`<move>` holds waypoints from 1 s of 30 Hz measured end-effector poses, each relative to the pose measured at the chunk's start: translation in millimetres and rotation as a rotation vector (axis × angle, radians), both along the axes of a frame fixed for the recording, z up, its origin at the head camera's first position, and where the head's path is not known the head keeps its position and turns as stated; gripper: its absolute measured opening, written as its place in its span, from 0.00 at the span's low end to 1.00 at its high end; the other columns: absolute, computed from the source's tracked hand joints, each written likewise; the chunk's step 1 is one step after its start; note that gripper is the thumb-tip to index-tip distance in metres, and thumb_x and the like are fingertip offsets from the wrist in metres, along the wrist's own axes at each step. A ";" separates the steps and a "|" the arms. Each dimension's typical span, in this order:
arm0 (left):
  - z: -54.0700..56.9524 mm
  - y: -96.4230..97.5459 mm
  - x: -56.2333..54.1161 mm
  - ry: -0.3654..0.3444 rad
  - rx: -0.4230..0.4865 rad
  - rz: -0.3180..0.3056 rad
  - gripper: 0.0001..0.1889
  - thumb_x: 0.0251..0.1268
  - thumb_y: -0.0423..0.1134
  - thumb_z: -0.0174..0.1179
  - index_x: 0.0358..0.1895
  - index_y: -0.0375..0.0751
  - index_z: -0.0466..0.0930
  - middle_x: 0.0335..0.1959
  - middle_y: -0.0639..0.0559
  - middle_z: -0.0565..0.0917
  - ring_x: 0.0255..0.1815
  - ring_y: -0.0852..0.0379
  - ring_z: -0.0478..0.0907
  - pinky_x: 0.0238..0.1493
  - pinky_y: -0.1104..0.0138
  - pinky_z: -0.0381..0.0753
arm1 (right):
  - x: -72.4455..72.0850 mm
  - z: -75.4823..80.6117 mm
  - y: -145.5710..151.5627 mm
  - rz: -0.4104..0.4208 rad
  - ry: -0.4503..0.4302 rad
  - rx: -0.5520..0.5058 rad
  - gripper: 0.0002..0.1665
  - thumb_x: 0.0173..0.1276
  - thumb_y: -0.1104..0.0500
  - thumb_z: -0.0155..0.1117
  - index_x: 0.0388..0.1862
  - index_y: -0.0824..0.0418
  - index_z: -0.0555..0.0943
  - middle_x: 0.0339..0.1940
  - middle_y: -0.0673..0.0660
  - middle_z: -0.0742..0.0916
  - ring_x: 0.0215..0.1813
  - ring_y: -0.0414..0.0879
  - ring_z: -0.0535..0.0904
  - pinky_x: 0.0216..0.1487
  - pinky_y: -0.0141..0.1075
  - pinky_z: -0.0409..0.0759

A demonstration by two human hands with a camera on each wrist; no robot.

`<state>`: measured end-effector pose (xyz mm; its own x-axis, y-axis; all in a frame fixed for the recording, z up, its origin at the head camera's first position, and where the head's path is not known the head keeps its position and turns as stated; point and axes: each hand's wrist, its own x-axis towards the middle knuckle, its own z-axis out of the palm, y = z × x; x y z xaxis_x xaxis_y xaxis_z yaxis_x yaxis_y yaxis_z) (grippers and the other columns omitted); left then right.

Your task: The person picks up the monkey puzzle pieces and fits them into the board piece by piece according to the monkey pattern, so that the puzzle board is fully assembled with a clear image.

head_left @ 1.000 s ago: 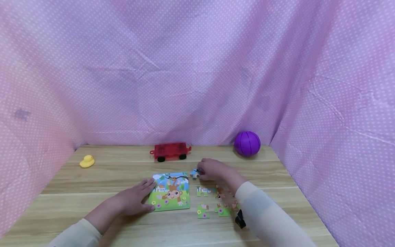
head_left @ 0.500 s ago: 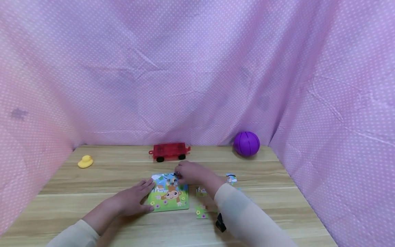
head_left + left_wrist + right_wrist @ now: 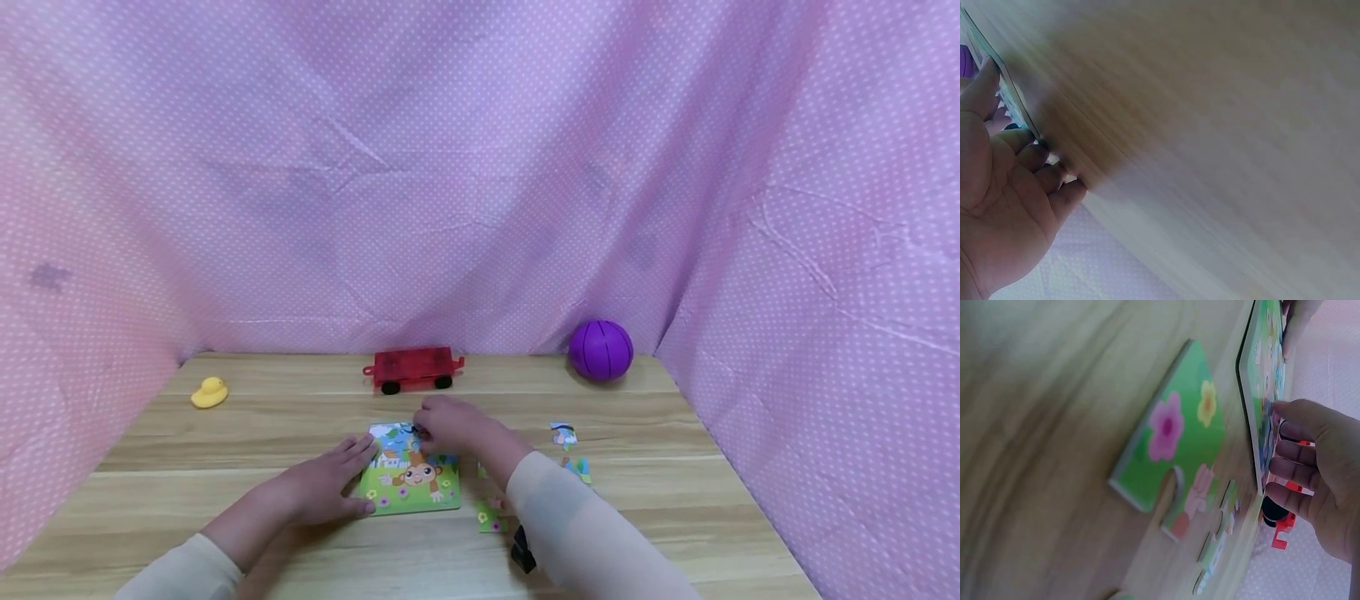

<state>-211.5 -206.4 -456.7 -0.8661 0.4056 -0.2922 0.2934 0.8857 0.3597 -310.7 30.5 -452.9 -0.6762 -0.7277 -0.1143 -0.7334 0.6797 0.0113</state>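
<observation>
A monkey picture puzzle board [image 3: 412, 483] lies flat on the wooden table. My left hand [image 3: 330, 479] rests along its left side, thumb near the lower corner and fingers at the upper one; in the left wrist view the fingertips [image 3: 1038, 153] are right at the board's edge. My right hand [image 3: 448, 427] is over the board's upper part, pinching a small blue jigsaw piece [image 3: 412, 441] mostly hidden by the fingers. To the right lie loose pieces: a flowered green corner piece [image 3: 1179, 425], a branch piece [image 3: 563, 433] and a tree piece [image 3: 578, 468].
Behind the board stands a red toy wagon [image 3: 414, 368] with black wheels. A purple ball [image 3: 601, 350] sits at the back right, a yellow rubber duck [image 3: 209, 392] at the back left. Pink dotted cloth [image 3: 480, 208] hangs behind the table. The right forearm covers several pieces.
My right hand has picked the blue jigsaw piece up from right of the board and carried it left over the board's upper part. The left hand has stayed at the board's left side.
</observation>
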 end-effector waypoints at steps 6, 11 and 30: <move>0.3 0.1 0.7 0.006 -0.001 0.002 0.50 0.56 0.69 0.60 0.78 0.49 0.54 0.80 0.50 0.53 0.80 0.41 0.47 0.71 0.41 0.61 | 5.7 0.3 -0.2 0.072 0.027 0.015 0.21 0.68 0.39 0.62 0.57 0.43 0.80 0.52 0.45 0.79 0.52 0.39 0.72 0.58 0.33 0.75; 2.0 0.7 1.7 0.004 0.003 0.003 0.49 0.57 0.68 0.61 0.78 0.48 0.55 0.80 0.50 0.53 0.80 0.40 0.47 0.71 0.41 0.60 | 10.9 -1.2 -1.7 0.174 0.082 0.052 0.16 0.70 0.39 0.60 0.53 0.39 0.81 0.55 0.45 0.79 0.56 0.40 0.72 0.60 0.34 0.74; 1.1 1.4 -0.3 -0.009 -0.010 -0.001 0.50 0.57 0.69 0.60 0.78 0.49 0.54 0.80 0.51 0.53 0.80 0.40 0.47 0.71 0.41 0.60 | 16.5 -1.4 -4.7 0.157 0.065 0.060 0.17 0.70 0.41 0.61 0.57 0.37 0.80 0.58 0.45 0.78 0.60 0.40 0.72 0.62 0.37 0.75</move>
<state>-211.9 -205.0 -455.6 -0.8631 0.4034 -0.3039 0.2911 0.8890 0.3534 -294.1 25.9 -454.3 -0.5619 -0.8184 -0.1207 -0.8271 0.5533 0.0991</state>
